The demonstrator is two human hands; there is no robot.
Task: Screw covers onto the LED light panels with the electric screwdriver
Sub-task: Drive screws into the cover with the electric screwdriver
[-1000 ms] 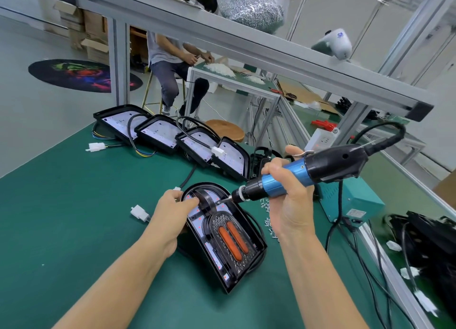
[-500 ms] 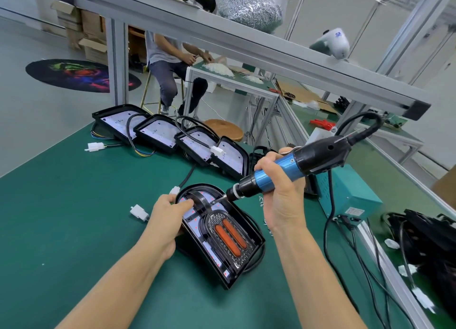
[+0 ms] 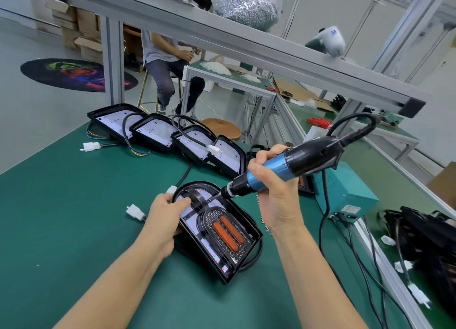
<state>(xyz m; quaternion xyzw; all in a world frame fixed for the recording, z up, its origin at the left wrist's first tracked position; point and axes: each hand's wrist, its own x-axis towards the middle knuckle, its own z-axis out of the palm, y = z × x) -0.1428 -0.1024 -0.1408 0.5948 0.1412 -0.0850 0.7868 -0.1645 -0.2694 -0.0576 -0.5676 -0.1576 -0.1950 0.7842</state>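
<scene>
The black arch-shaped LED light panel (image 3: 217, 232) with its black ribbed cover and two orange lenses (image 3: 228, 232) lies on the green matted surface (image 3: 61, 205) at centre. The left hand (image 3: 165, 217), at nine o'clock of it, curls its fingers (image 3: 181, 201) over the rim. The right hand (image 3: 274, 190) is clamped round the blue-and-black corded electric screwdriver (image 3: 283, 166), its tip on the cover's top. Four uncovered black-rimmed white panels (image 3: 158, 131) line up at eleven o'clock.

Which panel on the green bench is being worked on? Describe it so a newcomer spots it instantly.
On the green bench mat, ignore the overlapping row of four white-faced black panels at the far edge. It's the lone black arch-shaped LED panel nearest the person, the only one showing two orange strips.
</scene>
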